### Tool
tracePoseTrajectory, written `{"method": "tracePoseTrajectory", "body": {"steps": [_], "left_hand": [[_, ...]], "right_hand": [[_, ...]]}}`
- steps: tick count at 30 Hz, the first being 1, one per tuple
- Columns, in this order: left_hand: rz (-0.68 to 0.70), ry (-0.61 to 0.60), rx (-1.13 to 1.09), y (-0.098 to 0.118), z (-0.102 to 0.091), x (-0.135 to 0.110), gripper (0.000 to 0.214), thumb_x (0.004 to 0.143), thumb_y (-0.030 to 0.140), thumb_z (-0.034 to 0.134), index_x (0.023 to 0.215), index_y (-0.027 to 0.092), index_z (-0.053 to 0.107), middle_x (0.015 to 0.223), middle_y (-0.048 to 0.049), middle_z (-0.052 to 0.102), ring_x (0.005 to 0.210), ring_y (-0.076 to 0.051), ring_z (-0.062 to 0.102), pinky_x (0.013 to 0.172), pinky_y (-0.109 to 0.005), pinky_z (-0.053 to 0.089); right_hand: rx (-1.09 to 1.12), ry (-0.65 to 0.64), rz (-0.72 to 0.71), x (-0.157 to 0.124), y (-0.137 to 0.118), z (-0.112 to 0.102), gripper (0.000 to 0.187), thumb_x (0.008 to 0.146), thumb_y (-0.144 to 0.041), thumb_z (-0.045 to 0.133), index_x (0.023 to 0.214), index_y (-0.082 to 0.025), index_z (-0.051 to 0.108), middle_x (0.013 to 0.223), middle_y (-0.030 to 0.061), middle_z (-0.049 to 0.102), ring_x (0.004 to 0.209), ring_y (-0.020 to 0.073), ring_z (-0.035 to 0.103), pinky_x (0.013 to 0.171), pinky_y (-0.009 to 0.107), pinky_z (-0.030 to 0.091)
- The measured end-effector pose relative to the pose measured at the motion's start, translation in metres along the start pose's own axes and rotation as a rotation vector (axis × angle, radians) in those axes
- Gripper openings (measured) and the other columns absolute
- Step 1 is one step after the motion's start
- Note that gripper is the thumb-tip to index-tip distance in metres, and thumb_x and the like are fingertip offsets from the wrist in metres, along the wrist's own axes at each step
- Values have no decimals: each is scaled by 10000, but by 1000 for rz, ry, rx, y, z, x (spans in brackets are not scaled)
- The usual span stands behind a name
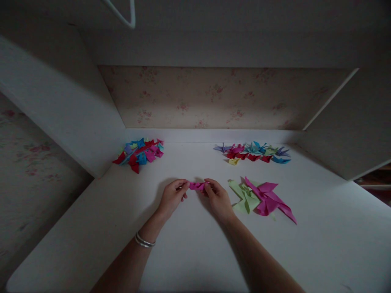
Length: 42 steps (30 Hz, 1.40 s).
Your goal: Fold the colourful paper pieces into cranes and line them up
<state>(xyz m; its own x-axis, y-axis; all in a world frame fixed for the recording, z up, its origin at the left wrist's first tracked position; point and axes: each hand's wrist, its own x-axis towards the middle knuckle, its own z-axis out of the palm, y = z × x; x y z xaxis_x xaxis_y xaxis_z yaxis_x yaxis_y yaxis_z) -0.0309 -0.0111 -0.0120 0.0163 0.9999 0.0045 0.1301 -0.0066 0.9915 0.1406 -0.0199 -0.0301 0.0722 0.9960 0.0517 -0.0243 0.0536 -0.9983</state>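
Note:
A small folded strip of magenta paper (197, 186) stretches between my two hands, just above the white tabletop. My left hand (174, 195), with silver bangles on its wrist, pinches the strip's left end between thumb and fingers. Its right end is gripped by my right hand (217, 196), whose fingers partly cover it. Close to the right hand lie a light green folded paper pinwheel shape (244, 196) and a larger magenta one (269, 199) overlapping it.
Colourful folded paper pieces (142, 152) are heaped at the back left of the white table (183, 252). At the back right sit several paper cranes (255, 149) and other folded pieces. White panels flank the table, with floral wallpaper (201, 97) behind.

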Motion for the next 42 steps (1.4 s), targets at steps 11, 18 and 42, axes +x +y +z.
{"method": "tracePoseTrajectory", "body": {"steps": [11, 18, 42], "left_hand": [[-29, -51, 19, 1, -2, 1, 392, 771, 450, 605, 982, 124, 653, 795, -56, 663, 539, -108, 543, 420, -192, 386], [-63, -104, 80, -2, -2, 3, 330, 765, 446, 592, 874, 140, 650, 753, -37, 633, 517, -102, 518, 423, -188, 377], [-69, -148, 126, -9, -7, 11, 271, 802, 429, 539, 807, 171, 623, 660, 12, 578, 473, -93, 472, 427, -195, 369]], "right_hand": [[-337, -73, -143, 13, -26, -33, 298, 857, -422, 505, 1012, -201, 632, 753, 30, 674, 650, 159, 631, 617, 264, 512], [-760, 31, -281, 80, -69, -157, 207, 821, -327, 521, 942, -213, 645, 834, 26, 692, 733, 166, 633, 664, 267, 478], [-1386, -149, -355, 153, -29, -256, 232, 840, -213, 480, 890, -222, 706, 855, 51, 726, 729, 192, 656, 618, 244, 420]]}}
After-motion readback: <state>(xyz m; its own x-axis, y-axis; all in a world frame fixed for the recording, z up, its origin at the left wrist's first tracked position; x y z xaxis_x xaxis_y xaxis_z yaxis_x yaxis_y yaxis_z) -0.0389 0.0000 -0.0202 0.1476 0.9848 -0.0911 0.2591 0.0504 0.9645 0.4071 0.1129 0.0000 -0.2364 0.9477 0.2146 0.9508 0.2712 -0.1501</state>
